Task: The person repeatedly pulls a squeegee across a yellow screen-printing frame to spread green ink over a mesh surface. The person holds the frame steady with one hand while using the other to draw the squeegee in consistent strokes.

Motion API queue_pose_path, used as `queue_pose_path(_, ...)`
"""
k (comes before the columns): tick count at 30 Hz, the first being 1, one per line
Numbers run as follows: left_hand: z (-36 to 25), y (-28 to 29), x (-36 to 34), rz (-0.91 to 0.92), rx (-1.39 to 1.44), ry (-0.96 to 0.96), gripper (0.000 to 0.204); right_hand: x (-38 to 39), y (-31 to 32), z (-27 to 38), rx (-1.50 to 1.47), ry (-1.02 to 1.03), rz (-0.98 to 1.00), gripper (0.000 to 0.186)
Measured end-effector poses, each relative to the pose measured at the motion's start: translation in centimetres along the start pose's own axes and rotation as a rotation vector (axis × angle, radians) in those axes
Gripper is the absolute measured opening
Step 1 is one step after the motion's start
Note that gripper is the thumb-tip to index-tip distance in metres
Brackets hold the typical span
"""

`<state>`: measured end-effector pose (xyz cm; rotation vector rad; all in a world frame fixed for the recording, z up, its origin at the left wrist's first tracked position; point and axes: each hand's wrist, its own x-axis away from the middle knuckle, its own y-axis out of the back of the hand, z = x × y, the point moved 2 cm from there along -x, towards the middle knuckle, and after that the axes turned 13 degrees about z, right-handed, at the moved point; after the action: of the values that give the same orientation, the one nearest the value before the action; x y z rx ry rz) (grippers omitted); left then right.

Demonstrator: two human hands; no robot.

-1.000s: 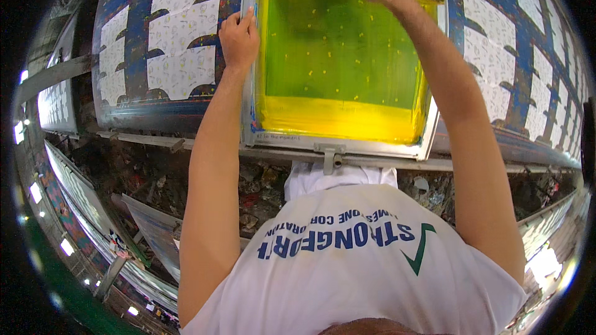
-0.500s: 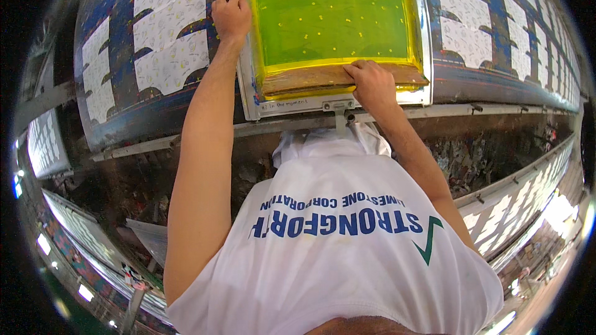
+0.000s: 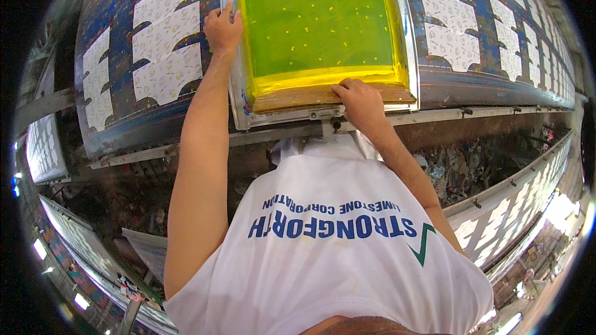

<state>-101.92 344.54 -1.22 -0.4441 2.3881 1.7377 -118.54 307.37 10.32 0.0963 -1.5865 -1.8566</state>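
Note:
A screen-printing frame (image 3: 415,80) with pale metal rails lies on the long table in front of me. Its green mesh (image 3: 316,18) carries small yellow marks and has a yellow border. Across the near end of the mesh lies a wooden squeegee (image 3: 298,98). My right hand (image 3: 363,104) is closed over the squeegee's top edge, right of its middle, fingertips pressed on the wood. At the frame's left rail, my left hand (image 3: 223,30) grips the edge, with its thumb side toward the mesh. The squeegee's blade is hidden.
White printed fabric pieces (image 3: 166,43) lie in rows on the dark blue table at left, and more fabric pieces (image 3: 452,31) at right. A metal rail (image 3: 496,111) with small stops runs along the near edge. Behind me stands another table (image 3: 515,201) with light pieces.
The squeegee and my right hand have come nearer to me, to the frame's near rail, baring more yellow border. My left hand stays at the left rail. The view has shifted slightly.

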Motion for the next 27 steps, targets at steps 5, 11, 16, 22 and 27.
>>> queue_pose_path(5,0.0,0.1,-0.2,0.000,-0.033,-0.008,0.039,1.6,-1.0,-1.3,-0.103,0.208,-0.042,0.054)
queue_pose_path(11,-0.2,0.4,-0.5,0.069,-0.061,0.010,0.038,4.0,0.2,-3.9,-0.087,0.449,0.031,0.064)
queue_pose_path(16,-0.9,0.9,-0.2,0.047,-0.096,0.000,0.039,5.3,2.0,-10.3,-0.421,0.320,0.074,0.063)
queue_pose_path(22,-1.4,1.2,-0.2,0.084,-0.090,0.040,0.039,6.4,2.1,-20.7,-0.497,-0.132,-0.421,0.059)
queue_pose_path(27,-1.1,1.2,-0.1,0.079,0.014,0.060,0.040,6.0,-0.2,-23.2,-0.942,-0.337,-0.258,0.058)
